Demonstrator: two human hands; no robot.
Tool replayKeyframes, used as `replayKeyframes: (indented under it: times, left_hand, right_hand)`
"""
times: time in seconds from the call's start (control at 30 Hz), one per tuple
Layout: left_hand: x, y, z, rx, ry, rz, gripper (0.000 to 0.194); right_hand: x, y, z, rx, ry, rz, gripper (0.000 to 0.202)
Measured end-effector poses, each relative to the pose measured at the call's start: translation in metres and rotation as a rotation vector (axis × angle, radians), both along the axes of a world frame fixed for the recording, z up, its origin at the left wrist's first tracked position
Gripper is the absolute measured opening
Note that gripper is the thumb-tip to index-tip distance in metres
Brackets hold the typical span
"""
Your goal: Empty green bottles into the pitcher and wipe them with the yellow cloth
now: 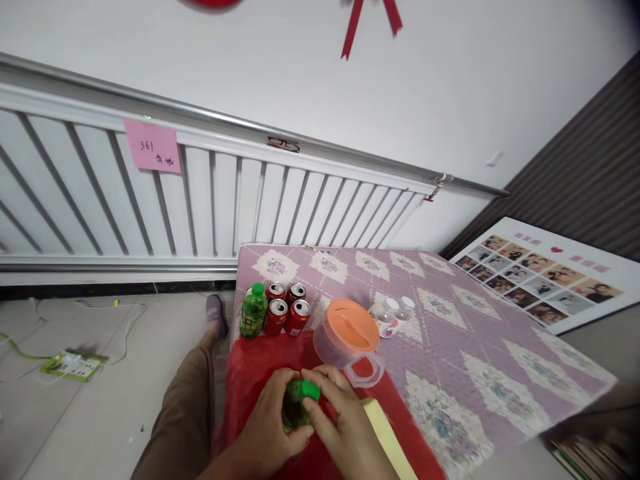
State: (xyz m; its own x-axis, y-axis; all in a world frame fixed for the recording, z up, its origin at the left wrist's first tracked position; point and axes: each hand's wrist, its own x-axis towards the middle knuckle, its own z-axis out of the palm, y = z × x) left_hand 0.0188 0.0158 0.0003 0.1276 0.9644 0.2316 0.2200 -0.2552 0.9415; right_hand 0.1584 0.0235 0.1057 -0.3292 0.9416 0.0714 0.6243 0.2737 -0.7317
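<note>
My left hand (274,423) is wrapped round a green bottle (294,408) above the red cloth (250,373). The fingers of my right hand (340,417) pinch the green cap (310,390) at its top. The bottle's lower part is hidden by my hands. Just beyond them stands a clear pitcher (330,343) with an orange lid (353,325). Another green bottle (253,312), with its cap on, stands at the left table edge beside several red cans (277,316).
Two clear bottles with white caps (393,313) are behind the pitcher. A yellow object (387,440) lies right of my right hand. A radiator (300,200) runs behind the patterned table (440,373). A photo board (540,273) leans at the right. A power strip (73,365) lies on the floor.
</note>
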Motion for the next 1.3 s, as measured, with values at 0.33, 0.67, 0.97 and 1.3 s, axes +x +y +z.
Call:
replayKeyframes:
  times: [0.33,0.67,0.97,1.3]
  left_hand:
    - [0.001,0.001,-0.01,-0.032,-0.001,0.016,0.067]
    - [0.0,0.0,0.003,-0.034,0.009,0.006,0.062]
    - [-0.001,0.0,0.004,-0.031,0.019,0.027,0.062]
    - [-0.001,0.001,-0.002,-0.004,0.02,0.026,0.065]
  right_hand:
    - [0.005,0.005,0.003,-0.01,-0.01,0.01,0.03]
    - [-0.008,0.002,0.004,0.078,-0.195,-0.084,0.024]
    - [-0.01,-0.002,-0.003,0.111,-0.166,-0.189,0.018]
    - [0.001,-0.001,-0.015,0.066,0.045,-0.112,0.034]
